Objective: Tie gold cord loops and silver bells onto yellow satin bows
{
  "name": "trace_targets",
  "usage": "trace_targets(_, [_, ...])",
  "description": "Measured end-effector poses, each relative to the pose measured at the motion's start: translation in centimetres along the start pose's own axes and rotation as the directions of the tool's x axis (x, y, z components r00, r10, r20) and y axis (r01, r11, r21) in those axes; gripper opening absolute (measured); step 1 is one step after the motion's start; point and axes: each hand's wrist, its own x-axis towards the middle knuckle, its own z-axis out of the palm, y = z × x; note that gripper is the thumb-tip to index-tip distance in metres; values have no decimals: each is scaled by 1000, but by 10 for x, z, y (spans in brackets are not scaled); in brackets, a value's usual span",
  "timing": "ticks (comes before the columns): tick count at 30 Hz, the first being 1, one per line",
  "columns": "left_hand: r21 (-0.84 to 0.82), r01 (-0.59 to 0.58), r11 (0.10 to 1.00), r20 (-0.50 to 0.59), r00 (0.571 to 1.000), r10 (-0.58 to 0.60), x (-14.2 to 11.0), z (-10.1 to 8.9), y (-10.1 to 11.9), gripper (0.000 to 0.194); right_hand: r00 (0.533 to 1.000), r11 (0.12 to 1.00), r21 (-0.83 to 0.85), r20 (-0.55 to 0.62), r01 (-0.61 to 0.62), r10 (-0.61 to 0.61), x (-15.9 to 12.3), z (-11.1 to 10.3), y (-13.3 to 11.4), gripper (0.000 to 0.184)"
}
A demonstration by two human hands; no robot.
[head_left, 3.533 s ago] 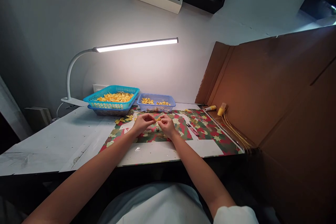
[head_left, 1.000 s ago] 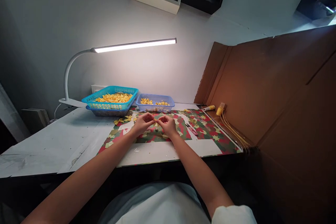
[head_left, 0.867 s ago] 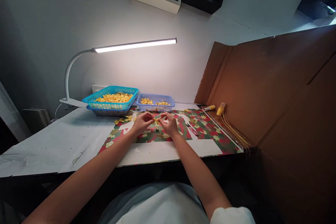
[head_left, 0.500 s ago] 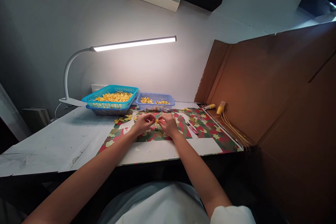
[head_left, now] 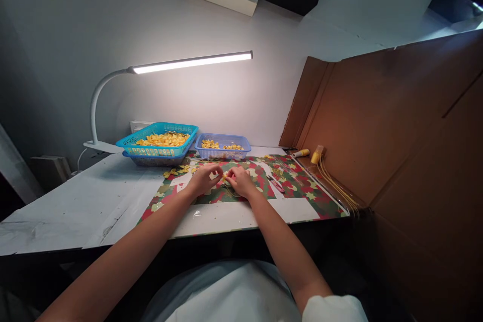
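Observation:
A small yellow ribbon bow (head_left: 225, 177) is between my two hands, just above the patterned sheet. My right hand (head_left: 241, 181) pinches the bow from the right with thumb and fingertips. From the left, my left hand (head_left: 204, 180) meets it with thumb and forefinger curled together; the fingertips partly cover the bow. A thin gold cord (head_left: 231, 190) loops below the fingers onto the sheet. Several similar yellow bows (head_left: 171, 173) lie past my left hand. Pink-handled snips (head_left: 277, 185) rest to the right of my right hand.
A turquoise basket (head_left: 126, 144) heaped with yellow bows sits on a blue one. A lilac basket (head_left: 222, 153) with two heaps stands beside it. A lit lamp (head_left: 192, 63) spans above. At right are a cardboard panel (head_left: 381, 110), yellow spools (head_left: 316, 156) and a bundle of cords (head_left: 337, 188).
My hands stay around the bow, turning and pulling it between the fingertips. The round metallic bell seen below the hands earlier is now mostly hidden, and both hands sit slightly lower.

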Motion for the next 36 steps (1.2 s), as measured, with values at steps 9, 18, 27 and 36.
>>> trace_targets(9, [253, -97, 963, 106, 992, 72, 0, -3, -1, 7, 1000, 1000, -21, 17, -6, 7, 1, 3, 2, 8])
trace_targets(18, [202, -81, 976, 111, 992, 60, 2, -1, -2, 11, 1000, 999, -46, 20, -6, 7, -1, 0, -2, 8])
trace_targets(27, [194, -37, 980, 156, 988, 6, 4, 1, -6, 12, 999, 999, -37, 16, -28, 29, -1, -1, -3, 8])
trace_targets(36, [242, -72, 968, 112, 993, 46, 1, -2, -5, 13, 999, 999, -31, 30, -34, 35, -1, -2, -3, 9])
